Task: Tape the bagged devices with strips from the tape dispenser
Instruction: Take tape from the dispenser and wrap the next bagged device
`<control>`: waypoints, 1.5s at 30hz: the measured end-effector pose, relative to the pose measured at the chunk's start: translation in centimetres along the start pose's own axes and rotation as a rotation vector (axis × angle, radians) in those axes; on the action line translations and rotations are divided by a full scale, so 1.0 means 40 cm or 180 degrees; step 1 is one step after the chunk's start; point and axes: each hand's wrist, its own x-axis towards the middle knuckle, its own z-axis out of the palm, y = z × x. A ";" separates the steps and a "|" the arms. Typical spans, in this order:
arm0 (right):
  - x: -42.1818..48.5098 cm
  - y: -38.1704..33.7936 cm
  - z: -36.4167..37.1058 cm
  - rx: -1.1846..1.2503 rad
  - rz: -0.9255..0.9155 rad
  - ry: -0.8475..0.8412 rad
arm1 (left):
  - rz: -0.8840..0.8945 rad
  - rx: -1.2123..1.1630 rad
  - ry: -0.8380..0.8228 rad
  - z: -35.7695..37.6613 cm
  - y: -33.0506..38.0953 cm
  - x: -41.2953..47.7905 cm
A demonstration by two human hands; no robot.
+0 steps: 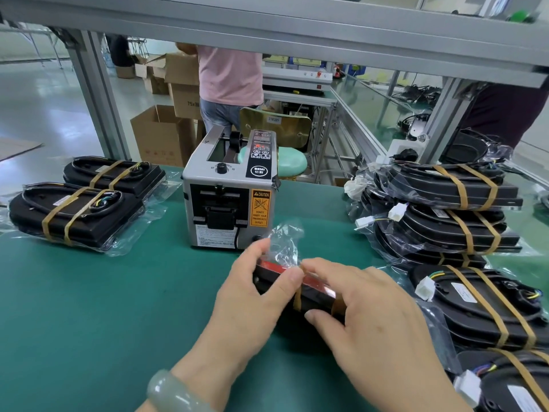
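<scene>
Gripping anything at this moment, as the head view is showing it?

I am gripping one bagged device (315, 295) with both hands. My left hand (249, 295) is curling round its left end, with the thumb lying along the near top edge.

And the other one?

My right hand (371, 316) is grasping the same device from the right. The thumb is pressing the near face and the fingers are lying over the top, beside an amber tape strip (297, 298) that is wrapping round the body.

Where is it sitting?

I am holding it tilted, low over the green worktop (104, 307), just in front of the tape dispenser (228, 197). Whether it is touching the worktop I cannot tell. The bag's loose end (285, 242) is sticking up between my hands, toward the dispenser's front.

What is lying around you?

Two taped devices (74, 212) are lying side by side to my left, each wearing two amber bands. A stack of taped devices (445, 209) is piling up on my right, with more lying nearer me. A pale green bracelet (175, 394) is sitting on my left wrist. Beyond the worktop, a person in a pink shirt (230, 75) is standing by cardboard boxes (160, 135).
</scene>
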 end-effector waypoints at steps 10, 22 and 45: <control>0.004 0.058 -0.025 -0.0216 0.0106 -0.0231 | 0.0592 0.0604 0.0213 -0.022 -0.009 0.056; 0.017 0.092 -0.024 0.2639 0.0927 0.0221 | 0.0464 0.0926 -0.0336 -0.115 0.015 0.133; 0.022 0.040 0.005 0.2586 0.0300 -0.0415 | -0.0116 0.0034 0.0053 -0.108 -0.025 0.141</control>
